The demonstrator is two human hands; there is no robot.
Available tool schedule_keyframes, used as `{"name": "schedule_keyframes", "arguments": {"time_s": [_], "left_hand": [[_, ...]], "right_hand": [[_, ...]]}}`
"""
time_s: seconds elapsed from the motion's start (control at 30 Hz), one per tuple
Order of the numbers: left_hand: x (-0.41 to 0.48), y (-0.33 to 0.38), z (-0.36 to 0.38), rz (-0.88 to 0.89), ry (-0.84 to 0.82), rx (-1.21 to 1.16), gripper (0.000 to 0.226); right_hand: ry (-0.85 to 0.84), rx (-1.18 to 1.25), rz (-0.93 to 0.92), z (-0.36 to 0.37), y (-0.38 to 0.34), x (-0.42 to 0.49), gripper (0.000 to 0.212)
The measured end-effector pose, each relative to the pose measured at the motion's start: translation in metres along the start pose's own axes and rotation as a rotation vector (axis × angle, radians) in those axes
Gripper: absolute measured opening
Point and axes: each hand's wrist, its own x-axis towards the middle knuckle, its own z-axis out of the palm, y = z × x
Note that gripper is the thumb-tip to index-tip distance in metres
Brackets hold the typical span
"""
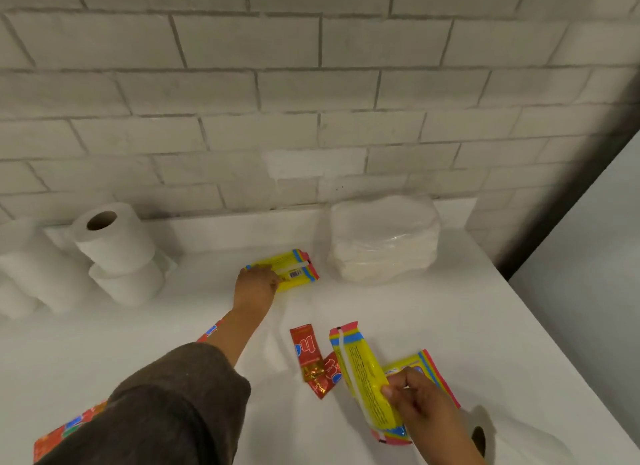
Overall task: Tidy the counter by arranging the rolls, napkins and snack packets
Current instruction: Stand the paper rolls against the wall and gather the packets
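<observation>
Two hands are working on the white counter (450,308). Left hand (254,288) is pressing fingers onto a yellow packet (294,268) just left of the bagged napkins (382,242). Right hand (420,402) is pinching another yellow packet (363,371), nearer than the napkins, beside red packets (313,359). Stacked rolls (117,249) are standing far left of the napkins.

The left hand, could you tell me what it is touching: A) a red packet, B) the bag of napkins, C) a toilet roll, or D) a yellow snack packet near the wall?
D: the left hand rests on the yellow snack packet beside the napkin bag.
</observation>
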Motion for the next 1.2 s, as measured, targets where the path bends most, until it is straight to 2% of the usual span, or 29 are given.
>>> {"name": "schedule_keyframes", "arguments": {"time_s": [0.2, 0.33, 0.43, 0.53, 0.6, 0.67, 0.73, 0.8, 0.9, 1.03, 1.2], "left_hand": [[-0.005, 0.001, 0.015, -0.055, -0.107, -0.046, 0.029], [-0.006, -0.005, 0.013, -0.029, -0.145, -0.054, 0.03], [-0.004, -0.012, 0.01, 0.014, -0.168, -0.092, 0.036], [-0.003, -0.016, 0.0, 0.044, -0.18, -0.161, 0.039], [-0.007, -0.02, -0.012, 0.038, -0.12, -0.237, 0.039], [-0.018, -0.027, -0.028, -0.001, -0.026, -0.359, 0.036], [-0.032, -0.039, -0.041, -0.047, 0.029, -0.438, 0.034], [-0.047, -0.051, -0.05, -0.073, 0.024, -0.456, 0.032], [-0.068, -0.072, -0.059, -0.134, 0.005, -0.444, 0.028], [-0.092, -0.09, -0.063, -0.212, 0.006, -0.471, 0.026], [-0.113, -0.085, -0.058, -0.237, -0.003, -0.631, 0.021]], "right_hand": [[-0.075, -0.076, -0.051, -0.007, -0.008, 0.016, 0.03], [-0.056, -0.278, -0.134, 0.01, -0.039, 0.037, 0.026], [-0.002, -0.462, -0.279, 0.03, -0.074, 0.062, 0.026], [0.096, -0.623, -0.443, 0.054, -0.106, 0.107, 0.014], [0.172, -0.702, -0.615, 0.074, -0.127, 0.137, 0.008], [0.165, -0.771, -0.702, 0.094, -0.138, 0.164, 0.017], [0.033, -0.859, -0.628, 0.118, -0.132, 0.189, 0.034], [-0.099, -0.953, -0.532, 0.134, -0.116, 0.206, 0.041], [-0.088, -1.08, -0.535, 0.145, -0.101, 0.212, 0.033], [-0.108, -1.022, -0.493, 0.126, -0.094, 0.196, 0.038], [-0.189, -0.927, -0.272, 0.064, -0.06, 0.128, 0.036]]}}
